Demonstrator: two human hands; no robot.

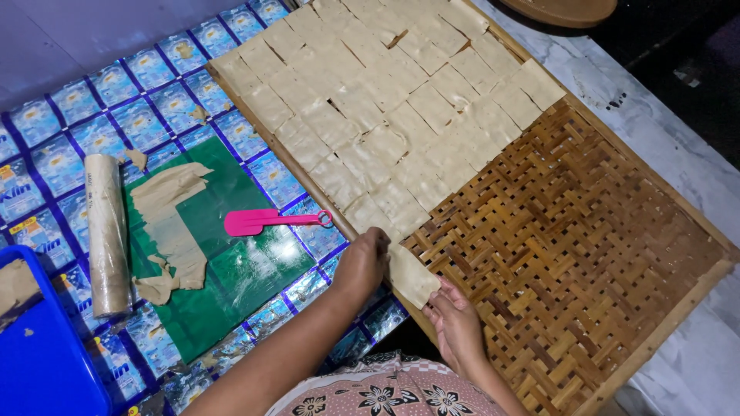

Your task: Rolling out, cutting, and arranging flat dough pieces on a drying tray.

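Nearest us, our right hand (456,320) pinches the near corner of a pale dough sheet (411,275), fingers closed on its edge. Our left hand (362,262) presses on the sheet's left end, fingers curled down over it. The sheet lies at the near edge of the woven bamboo tray (570,246), just beside the rows of dough squares (385,100) covering its far half. Left of the tray, a pink spatula (266,222) rests on a green mat (231,262) with dough scraps (169,223), beside a rolling pin (106,231).
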